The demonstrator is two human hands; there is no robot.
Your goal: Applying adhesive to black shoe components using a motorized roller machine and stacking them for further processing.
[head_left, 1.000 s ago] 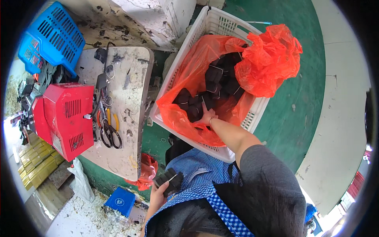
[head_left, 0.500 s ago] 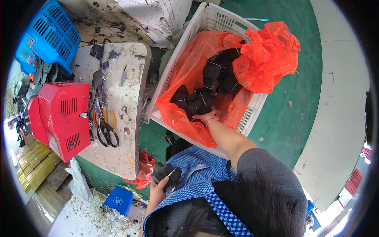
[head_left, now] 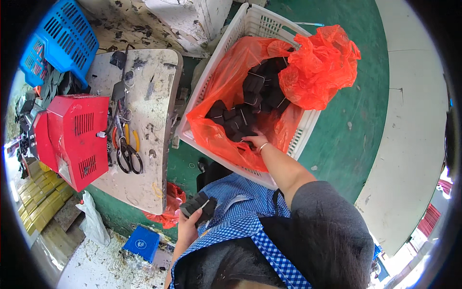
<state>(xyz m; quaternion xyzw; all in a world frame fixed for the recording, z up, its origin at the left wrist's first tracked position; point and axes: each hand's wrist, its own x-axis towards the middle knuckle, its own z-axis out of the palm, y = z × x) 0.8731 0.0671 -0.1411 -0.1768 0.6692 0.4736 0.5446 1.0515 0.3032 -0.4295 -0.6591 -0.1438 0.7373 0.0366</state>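
The left hand (head_left: 187,229) grasps one black bundle (head_left: 198,207) beside the apron (head_left: 236,190), while the right hand (head_left: 256,140) is among other bundles (head_left: 252,83) in the red bag (head_left: 203,124), fingers partly hidden, so I cannot tell their grip, and the loose plastic could catch its bracelet (head_left: 263,146).

Green floor (head_left: 344,144) spreads across much of the room, scuffed and dotted with pale specks. On the left stands a whitish surface (head_left: 161,103) with a rounded far corner, its top blotched with dark stains. Beyond it, a white wall section (head_left: 185,17) with peeling, dirty paint adjoins a beige stretch (head_left: 113,21) covered in dark flecks. At the right, a broad off-white strip (head_left: 404,125) borders the green, marked by thin dark lines. Bright light (head_left: 409,277) washes out the lower right edge
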